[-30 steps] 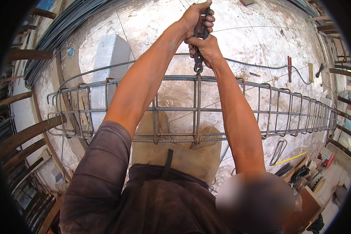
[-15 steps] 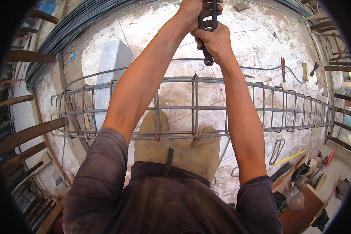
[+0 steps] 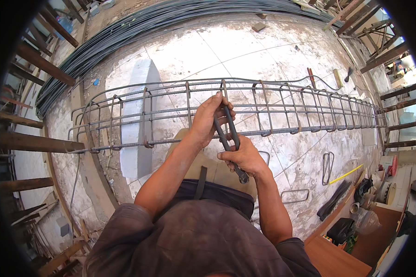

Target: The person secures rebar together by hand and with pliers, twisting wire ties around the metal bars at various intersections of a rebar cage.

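Observation:
My right hand (image 3: pixel 245 157) grips a pair of dark metal pincers (image 3: pixel 230 134) close to their jaws, which point down toward my waist. The handles spread upward to my left hand (image 3: pixel 210 120), whose fingers curl around their ends. Its fingertips come up beside a stirrup (image 3: pixel 223 87) of the long rebar cage (image 3: pixel 171 111); whether they also touch it or hold a wire, I cannot tell. The cage runs across in front of me, its stirrups set along the long bars. A pale block (image 3: pixel 138 161) stands under its left part.
Bundled long rods (image 3: pixel 125 41) lie at the far left. A red-handled tool (image 3: pixel 312 77) rests beyond the cage. Loose stirrups (image 3: pixel 328 168) and a yellow strip (image 3: pixel 346 174) lie at the right, near a wooden box (image 3: pixel 379 231) with bags. Timber posts (image 3: pixel 41 142) line the left side.
Both hands have come nearer to me with the pincers, from beyond the cage to over it. The cage's near side appears raised or turned, and the pincers' handles are spread wider.

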The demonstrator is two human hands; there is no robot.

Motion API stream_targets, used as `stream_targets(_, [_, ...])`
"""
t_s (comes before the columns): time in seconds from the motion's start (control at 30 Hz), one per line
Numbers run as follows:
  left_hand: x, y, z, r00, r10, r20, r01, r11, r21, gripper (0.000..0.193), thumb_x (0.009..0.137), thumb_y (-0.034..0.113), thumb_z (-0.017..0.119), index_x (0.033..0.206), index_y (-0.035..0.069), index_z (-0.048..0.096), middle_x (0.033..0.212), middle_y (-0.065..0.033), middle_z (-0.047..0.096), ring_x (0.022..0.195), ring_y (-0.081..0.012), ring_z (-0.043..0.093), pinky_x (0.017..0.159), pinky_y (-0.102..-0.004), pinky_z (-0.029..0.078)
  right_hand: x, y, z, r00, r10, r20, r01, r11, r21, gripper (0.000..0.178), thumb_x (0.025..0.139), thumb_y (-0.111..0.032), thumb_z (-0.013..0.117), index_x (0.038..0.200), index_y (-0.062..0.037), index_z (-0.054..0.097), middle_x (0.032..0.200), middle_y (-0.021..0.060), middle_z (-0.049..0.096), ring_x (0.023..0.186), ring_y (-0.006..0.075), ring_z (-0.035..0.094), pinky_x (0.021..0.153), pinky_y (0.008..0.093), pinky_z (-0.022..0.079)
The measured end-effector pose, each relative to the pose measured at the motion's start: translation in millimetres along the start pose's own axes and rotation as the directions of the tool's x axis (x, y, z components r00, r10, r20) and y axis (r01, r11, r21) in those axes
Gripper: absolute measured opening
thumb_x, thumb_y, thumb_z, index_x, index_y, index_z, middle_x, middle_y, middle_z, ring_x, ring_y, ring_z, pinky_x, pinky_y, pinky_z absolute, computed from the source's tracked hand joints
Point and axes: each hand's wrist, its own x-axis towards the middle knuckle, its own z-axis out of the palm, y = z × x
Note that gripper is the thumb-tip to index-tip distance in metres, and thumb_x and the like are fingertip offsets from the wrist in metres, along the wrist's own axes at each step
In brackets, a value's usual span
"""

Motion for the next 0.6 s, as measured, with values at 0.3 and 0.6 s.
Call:
stream_targets(0.3, [-76.2, -15.2, -27.1, 0.995, 0.079, -0.053, -0.078, 0.997, 0.021, 0.038, 0.107, 0.04, 0.055, 0.125, 0.007, 0.058, 0.113, -0.0079, 0.065, 0.116, -0.0249, 0.063, 0.102, -0.0404, 0.051, -53.4, 41.9, 27.0, 0.999, 0.01, 0.051, -0.012, 0.999, 0.042, 0.058, 0.08, -0.004, 0.081, 0.128, 0.0039, 0.05, 0.068, 0.0039, 0.061, 0.048, 0.0124, 0.056, 0.045, 0.0281, 0.045])
stream_targets(0.6, [-93.2, -1.4, -43.0, 0.986, 0.169, -0.004, -0.169, 0.984, 0.056, 0.039, 0.109, 0.032, 0.052, 0.134, 0.002, 0.057, 0.113, -0.0074, 0.065, 0.111, -0.0222, 0.067, 0.102, -0.039, 0.055, -57.1, 44.8, 34.8, 0.992, 0.08, 0.101, -0.104, 0.96, 0.259, 0.064, 0.082, -0.006, 0.076, 0.14, -0.0003, 0.05, 0.068, -0.0011, 0.051, 0.048, 0.0094, 0.049, 0.046, 0.0259, 0.041])
